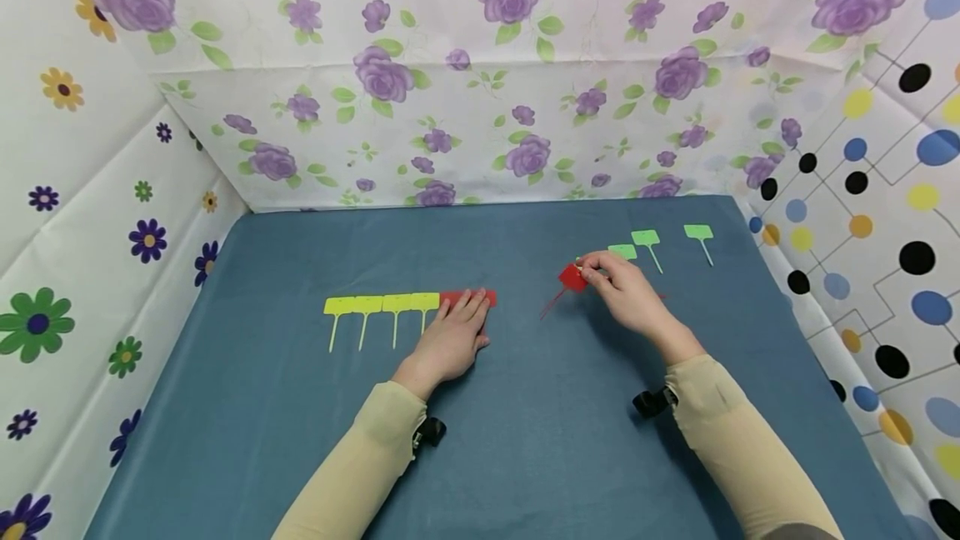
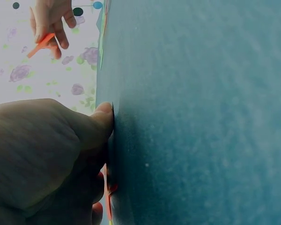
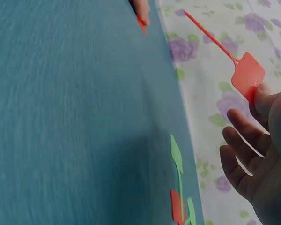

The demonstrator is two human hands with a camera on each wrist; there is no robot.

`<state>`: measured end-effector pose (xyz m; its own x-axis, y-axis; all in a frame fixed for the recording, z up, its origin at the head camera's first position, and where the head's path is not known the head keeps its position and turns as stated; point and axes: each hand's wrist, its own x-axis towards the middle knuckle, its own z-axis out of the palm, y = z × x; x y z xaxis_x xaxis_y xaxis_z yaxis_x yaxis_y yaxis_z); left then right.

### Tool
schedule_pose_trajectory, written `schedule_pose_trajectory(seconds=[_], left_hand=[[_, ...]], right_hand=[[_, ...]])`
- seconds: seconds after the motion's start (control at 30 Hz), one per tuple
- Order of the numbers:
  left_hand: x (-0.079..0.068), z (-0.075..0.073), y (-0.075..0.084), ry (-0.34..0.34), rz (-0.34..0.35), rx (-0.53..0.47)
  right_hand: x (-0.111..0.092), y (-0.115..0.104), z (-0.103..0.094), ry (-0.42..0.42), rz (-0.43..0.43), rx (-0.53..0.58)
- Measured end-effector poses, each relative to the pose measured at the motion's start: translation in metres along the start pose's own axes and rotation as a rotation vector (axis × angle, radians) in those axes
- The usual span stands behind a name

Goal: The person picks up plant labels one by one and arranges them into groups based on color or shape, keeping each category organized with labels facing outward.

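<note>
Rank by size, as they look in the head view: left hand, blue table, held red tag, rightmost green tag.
Largest to smallest:
1. Blue table
2. Left hand
3. Red tag held by the right hand, rightmost green tag: not ranked; the red one is lifted, perhaps nearer the camera.

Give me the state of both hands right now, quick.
Left hand: open, resting on the row's red end.
Right hand: holding a red tag, pinched.

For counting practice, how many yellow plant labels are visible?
4, in a row on the blue cloth: first label, second label, third label, and fourth label, nearest the left hand. Any under it would be hidden.
</note>
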<state>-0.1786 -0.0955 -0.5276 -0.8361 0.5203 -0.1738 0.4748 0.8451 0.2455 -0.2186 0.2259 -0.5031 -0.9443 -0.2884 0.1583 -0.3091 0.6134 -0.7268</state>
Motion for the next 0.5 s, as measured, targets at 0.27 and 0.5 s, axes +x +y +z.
schedule_pose_trajectory(seconds=[0.27,0.5], left_hand=[[0.000,0.000,0.002,0.004,-0.016,0.004],[0.000,0.000,0.002,0.001,-0.014,-0.010]], right_hand=[[0.017,-0.005,0.019,-0.096,-0.051,-0.076],[0.028,-0.011,0.030,-0.164,-0.026,-0.134]])
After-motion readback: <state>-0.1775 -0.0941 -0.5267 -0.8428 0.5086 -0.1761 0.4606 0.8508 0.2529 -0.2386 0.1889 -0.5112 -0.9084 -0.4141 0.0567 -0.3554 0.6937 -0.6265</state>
